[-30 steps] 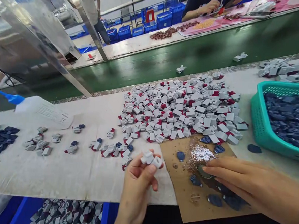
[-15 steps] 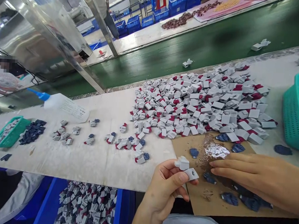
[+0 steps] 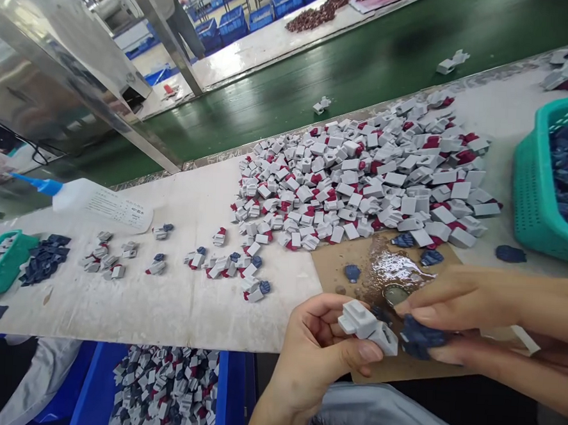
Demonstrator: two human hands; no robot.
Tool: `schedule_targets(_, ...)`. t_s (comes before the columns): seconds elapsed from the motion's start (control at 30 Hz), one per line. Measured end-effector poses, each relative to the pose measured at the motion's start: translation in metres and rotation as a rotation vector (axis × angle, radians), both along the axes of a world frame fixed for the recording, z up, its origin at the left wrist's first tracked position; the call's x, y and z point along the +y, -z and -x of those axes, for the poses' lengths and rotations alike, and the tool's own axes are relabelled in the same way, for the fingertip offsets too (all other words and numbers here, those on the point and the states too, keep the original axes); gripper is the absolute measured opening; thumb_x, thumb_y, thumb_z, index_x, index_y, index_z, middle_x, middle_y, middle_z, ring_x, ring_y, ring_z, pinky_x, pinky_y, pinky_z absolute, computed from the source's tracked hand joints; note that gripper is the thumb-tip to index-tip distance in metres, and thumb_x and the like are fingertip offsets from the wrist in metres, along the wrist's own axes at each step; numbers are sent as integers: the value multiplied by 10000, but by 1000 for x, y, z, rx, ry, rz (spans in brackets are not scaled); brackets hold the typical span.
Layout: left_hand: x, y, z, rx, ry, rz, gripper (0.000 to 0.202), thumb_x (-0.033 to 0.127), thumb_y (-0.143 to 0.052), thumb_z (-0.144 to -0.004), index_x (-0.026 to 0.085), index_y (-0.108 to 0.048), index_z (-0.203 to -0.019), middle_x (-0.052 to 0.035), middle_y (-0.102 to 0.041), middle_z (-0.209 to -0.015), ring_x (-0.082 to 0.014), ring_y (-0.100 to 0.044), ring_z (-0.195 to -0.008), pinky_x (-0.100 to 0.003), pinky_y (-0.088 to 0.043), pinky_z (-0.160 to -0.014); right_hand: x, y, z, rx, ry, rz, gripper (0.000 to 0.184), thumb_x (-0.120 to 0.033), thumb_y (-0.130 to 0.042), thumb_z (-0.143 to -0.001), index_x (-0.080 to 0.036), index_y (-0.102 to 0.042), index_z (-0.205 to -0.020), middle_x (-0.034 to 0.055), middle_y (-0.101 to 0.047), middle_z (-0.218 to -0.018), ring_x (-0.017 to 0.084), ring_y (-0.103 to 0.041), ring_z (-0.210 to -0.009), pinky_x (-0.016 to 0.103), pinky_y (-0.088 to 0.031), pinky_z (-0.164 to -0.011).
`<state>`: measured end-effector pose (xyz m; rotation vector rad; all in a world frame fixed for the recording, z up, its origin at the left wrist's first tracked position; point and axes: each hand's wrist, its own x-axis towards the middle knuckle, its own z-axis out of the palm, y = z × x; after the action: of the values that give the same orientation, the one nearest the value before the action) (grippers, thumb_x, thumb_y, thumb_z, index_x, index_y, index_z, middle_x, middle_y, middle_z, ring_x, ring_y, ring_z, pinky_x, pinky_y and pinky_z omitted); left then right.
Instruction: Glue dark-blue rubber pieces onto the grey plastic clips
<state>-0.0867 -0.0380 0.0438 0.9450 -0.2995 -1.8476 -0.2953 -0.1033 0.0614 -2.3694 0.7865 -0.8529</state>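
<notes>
My left hand (image 3: 308, 355) pinches a light grey moulded piece (image 3: 358, 318) between thumb and fingers, its end with a hole turned to the right. In my right hand (image 3: 494, 315) a small dark blue moulded piece (image 3: 418, 337) is gripped between thumb and fingertips. The blue piece is close beside the grey one; whether they touch I cannot tell. Below both hands lies a brown cardboard sheet (image 3: 329, 266) with a shiny wet patch (image 3: 396, 265). Loose blue pieces lie on it, such as one (image 3: 352, 272) at its left; others are hidden by my hands.
A large heap of grey and dark red pieces (image 3: 343, 184) lies behind the cardboard. A green basket (image 3: 531, 183) of blue pieces stands right. Leftward are small groups of pieces and a white squeeze bottle (image 3: 106, 206). A green conveyor belt (image 3: 272, 96) runs behind; a blue crate (image 3: 224, 388) stands below.
My right hand has come up from the cardboard and now holds a blue piece beside the grey one. My left hand has tilted the grey piece. The whole view has shifted.
</notes>
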Motion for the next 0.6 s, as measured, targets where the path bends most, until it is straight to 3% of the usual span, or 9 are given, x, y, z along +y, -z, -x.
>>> schedule_targets(0.27,-6,-3,6,97,-17,-27,414,51,-943,-407,147,-744,-757,17,-734,-665,-70,-629,-490,-126,-552,-433,-2,2,-5,-18,-80,-19,201,-339,-556,-945,-376,-574,-1141,-41,-726,-981,98,-701,-870,138,-582,-715)
schedule_targets(0.4,-4,-3,8,116,-20,23,372,39,-924,-474,178,-761,-779,25,-754,-701,-62,-651,-522,-118,-565,-472,-1,-1,-6,-17,-92,-24,189,-325,-559,-942,-361,-568,-1127,-43,-725,-970,88,-699,-862,122,-576,-722)
schedule_targets(0.6,0,1,14,67,-121,202,354,3,-885,-562,210,-759,-821,55,-762,-724,-23,-687,-644,-28,-512,-607,2,-1,-11,-41,-142,-87,161,-283,-564,-943,-341,-557,-1094,-42,-719,-949,62,-693,-859,78,-555,-714)
